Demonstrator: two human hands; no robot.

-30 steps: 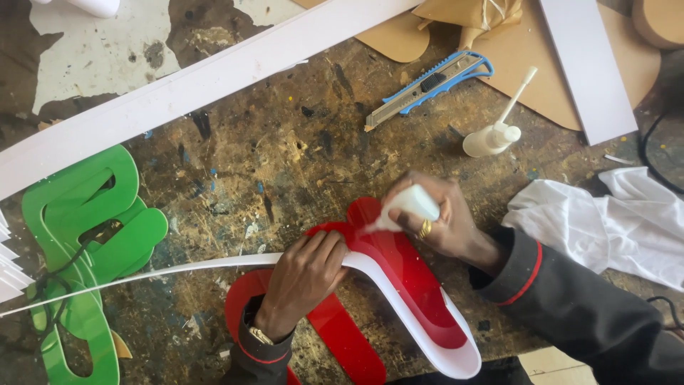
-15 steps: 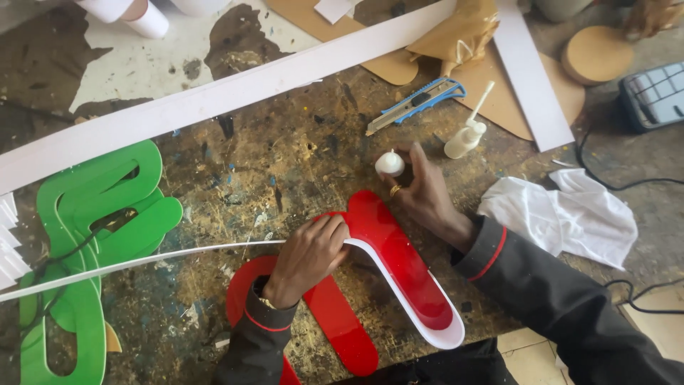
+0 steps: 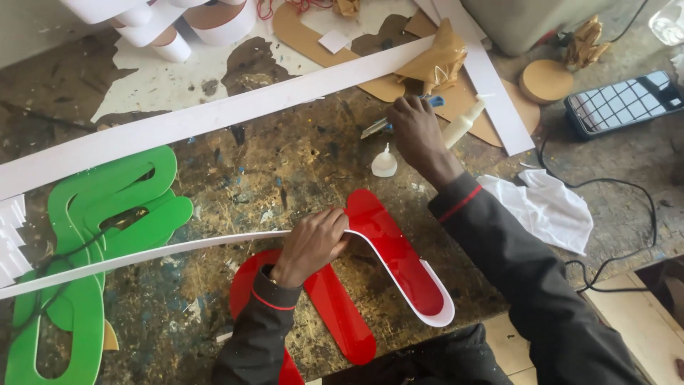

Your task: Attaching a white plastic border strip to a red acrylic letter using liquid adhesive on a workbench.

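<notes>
My left hand (image 3: pixel 313 242) presses a thin white strip (image 3: pixel 178 249) against the edge of a red plastic letter shape (image 3: pixel 392 249) lying on the paint-stained workbench. The strip bends around the red shape's lower right end. My right hand (image 3: pixel 417 135) has reached to the back of the bench, its fingers curled over a blue-handled utility knife (image 3: pixel 375 128). A small white glue bottle (image 3: pixel 385 162) stands on the bench just left of that hand. A second glue bottle (image 3: pixel 463 122) lies to its right.
A green letter shape (image 3: pixel 107 214) lies at the left. A long white strip (image 3: pixel 214 117) crosses the back. To the right are a white cloth (image 3: pixel 548 207), a phone (image 3: pixel 623 103) with a black cable (image 3: pixel 627 214), and a round wooden disc (image 3: pixel 545 80).
My right hand set the small glue bottle down on the bench and moved back to the utility knife. My left hand stayed on the strip and red shape.
</notes>
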